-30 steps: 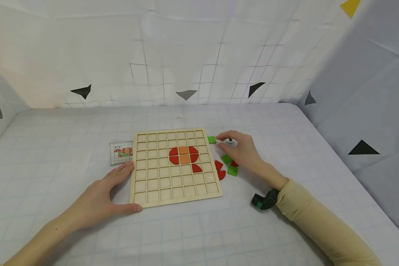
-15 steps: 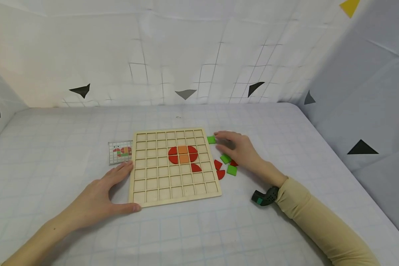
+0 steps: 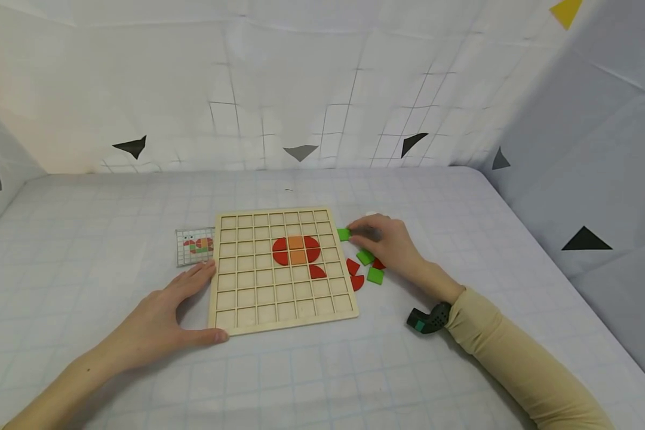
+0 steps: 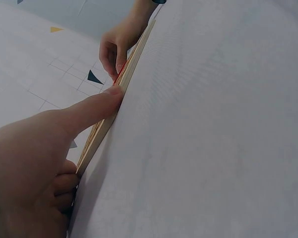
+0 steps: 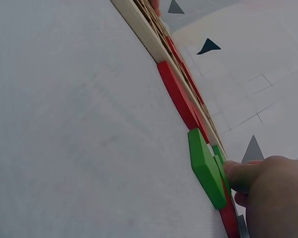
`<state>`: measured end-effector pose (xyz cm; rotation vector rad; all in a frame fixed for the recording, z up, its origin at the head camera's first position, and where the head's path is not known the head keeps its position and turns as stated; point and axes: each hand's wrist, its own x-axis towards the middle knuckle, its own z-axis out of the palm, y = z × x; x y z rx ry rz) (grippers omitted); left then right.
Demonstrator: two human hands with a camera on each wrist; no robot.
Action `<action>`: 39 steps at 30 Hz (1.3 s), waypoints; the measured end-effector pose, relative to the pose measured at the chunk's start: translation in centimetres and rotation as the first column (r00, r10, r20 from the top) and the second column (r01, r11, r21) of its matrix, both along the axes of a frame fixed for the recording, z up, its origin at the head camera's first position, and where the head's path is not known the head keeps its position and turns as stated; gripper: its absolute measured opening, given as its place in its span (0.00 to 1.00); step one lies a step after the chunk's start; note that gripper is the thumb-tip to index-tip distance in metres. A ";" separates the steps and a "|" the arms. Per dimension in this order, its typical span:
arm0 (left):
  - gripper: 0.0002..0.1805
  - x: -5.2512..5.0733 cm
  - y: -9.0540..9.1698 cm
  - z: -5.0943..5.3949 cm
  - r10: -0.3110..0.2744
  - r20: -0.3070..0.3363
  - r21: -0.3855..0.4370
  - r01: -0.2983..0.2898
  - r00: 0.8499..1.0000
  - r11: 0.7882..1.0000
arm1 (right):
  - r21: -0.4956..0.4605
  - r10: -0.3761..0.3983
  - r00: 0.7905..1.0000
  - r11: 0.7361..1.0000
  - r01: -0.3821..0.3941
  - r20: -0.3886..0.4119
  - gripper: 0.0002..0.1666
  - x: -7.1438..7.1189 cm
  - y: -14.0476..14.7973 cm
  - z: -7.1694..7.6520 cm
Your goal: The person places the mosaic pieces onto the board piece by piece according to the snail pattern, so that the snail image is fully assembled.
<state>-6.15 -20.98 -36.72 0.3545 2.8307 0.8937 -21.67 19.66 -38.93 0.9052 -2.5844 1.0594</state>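
Note:
In the head view, a square wooden grid board (image 3: 269, 295) lies on the table. Red quarter-round pieces (image 3: 312, 243) and orange squares (image 3: 297, 257) sit in its cells, with one red piece (image 3: 317, 272) separate below them. My left hand (image 3: 158, 319) rests against the board's left side, fingers extended along the edge and thumb on the near corner. Beside the right edge, my right hand (image 3: 389, 242) pinches a green square tile (image 3: 344, 235) between thumb and forefinger. From the right wrist, the thumb (image 5: 236, 173) shows behind a nearer green tile (image 5: 206, 168).
Loose green tiles (image 3: 375, 276) and red pieces (image 3: 358, 282) lie right of the board, partly under the right hand. A small pattern card (image 3: 194, 246) lies at the board's left edge. Something white (image 3: 372, 213) peeks out behind the right hand.
The right thumb and forefinger have spread, then closed at the green tile, which has shifted slightly toward me. The white piece with a black dot is now mostly hidden. The left hand stays put.

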 end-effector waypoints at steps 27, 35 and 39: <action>0.63 0.1 0.1 0.1 0.004 -0.001 -0.011 -0.004 1.000 1.000 | -0.034 -0.051 0.996 0.998 0.053 0.078 0.14 0.5 0.1 0.8; 0.63 0.1 0.0 0.1 0.005 -0.001 -0.006 -0.005 1.000 1.000 | -0.066 0.092 0.994 0.994 -0.089 0.058 0.14 2.0 -1.8 1.4; 0.63 0.1 0.0 0.0 0.005 0.000 -0.002 -0.005 1.000 1.000 | -0.080 0.180 0.984 0.981 -0.178 0.018 0.15 2.8 -2.7 1.4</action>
